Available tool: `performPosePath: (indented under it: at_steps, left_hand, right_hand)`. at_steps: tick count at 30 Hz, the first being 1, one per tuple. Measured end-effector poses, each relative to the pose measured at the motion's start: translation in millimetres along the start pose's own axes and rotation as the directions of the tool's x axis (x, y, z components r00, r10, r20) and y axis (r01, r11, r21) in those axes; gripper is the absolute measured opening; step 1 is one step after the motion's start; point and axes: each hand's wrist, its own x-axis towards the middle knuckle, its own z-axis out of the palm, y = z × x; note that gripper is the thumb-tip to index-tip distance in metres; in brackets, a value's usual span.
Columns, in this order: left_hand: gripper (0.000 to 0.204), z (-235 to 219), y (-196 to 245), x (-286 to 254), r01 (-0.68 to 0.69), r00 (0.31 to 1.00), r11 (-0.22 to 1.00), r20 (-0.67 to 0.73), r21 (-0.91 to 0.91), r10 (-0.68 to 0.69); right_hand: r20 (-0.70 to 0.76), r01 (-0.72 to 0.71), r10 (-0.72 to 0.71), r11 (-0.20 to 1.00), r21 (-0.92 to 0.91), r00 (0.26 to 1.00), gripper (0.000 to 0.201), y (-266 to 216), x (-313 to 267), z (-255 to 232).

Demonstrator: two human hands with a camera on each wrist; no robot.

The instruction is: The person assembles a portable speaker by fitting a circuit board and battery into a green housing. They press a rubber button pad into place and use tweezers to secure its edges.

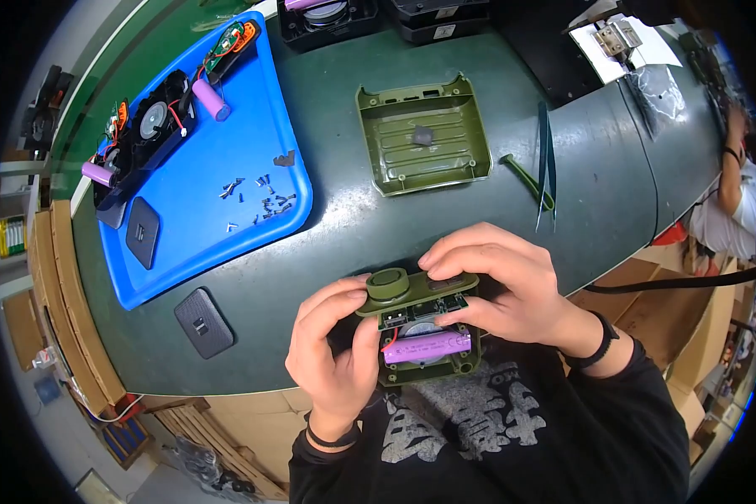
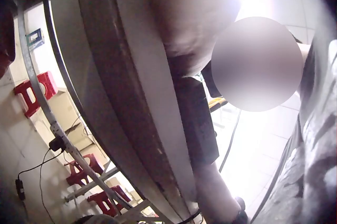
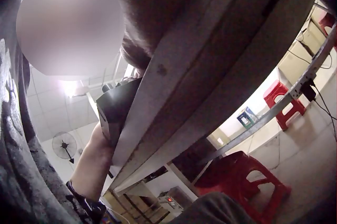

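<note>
A dark boxy casing [image 2: 198, 121] shows beside the table edge [image 2: 113, 66], red stools [image 2: 47, 83] beyond.

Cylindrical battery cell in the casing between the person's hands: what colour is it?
Purple; the battery cell shows best in the head view.

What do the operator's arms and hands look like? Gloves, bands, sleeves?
Left hand and right hand both bare, no gloves. Dark left wristband, black right wristband. Black sleeves; the right one stops short of its band. Black top with grey-white printed characters on the front.
</note>
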Motion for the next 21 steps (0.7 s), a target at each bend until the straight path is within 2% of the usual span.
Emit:
performPosePath:
  at_steps: [1,5,7,10,12,21]
  left_hand:
    - [0.032,0.9,0.5,1.3,0.015,0.999,1.0,-0.037,0.016,-0.015]
    - [0.032,1.2,0.2,0.9,0.043,0.999,0.999,-0.03,0.018,-0.043]
    - [0.033,2.3,-1.6,-1.3,0.129,0.991,0.991,-0.038,-0.026,-0.13]
    - [0.034,3.3,-1.2,-1.0,0.162,0.986,0.987,-0.034,-0.016,-0.162]
    - [0.034,3.2,-2.1,-1.6,0.162,0.986,0.987,-0.033,-0.004,-0.162]
    - [0.034,3.0,-0.3,1.0,0.195,0.98,0.981,-0.034,-0.011,-0.196]
  right_hand:
    - [0.0,0.001,-0.001,1.0,0.001,1.0,0.037,-0.2,0.1,-0.3]
    - [0.015,-0.052,0.052,0.999,-0.013,0.999,0.036,-1.2,0.2,-0.6]
    - [0.012,-0.077,0.077,0.997,0.001,0.997,0.033,-1.1,0.4,0.4]
    - [0.001,-0.091,0.091,0.996,-0.02,0.996,0.034,-0.1,1.2,1.5]
    - [-0.004,-0.051,0.051,0.994,-0.093,0.999,0.035,0.8,2.7,0.9]
    - [-0.024,-0.089,0.087,0.987,-0.133,0.996,0.034,0.8,1.4,2.6]
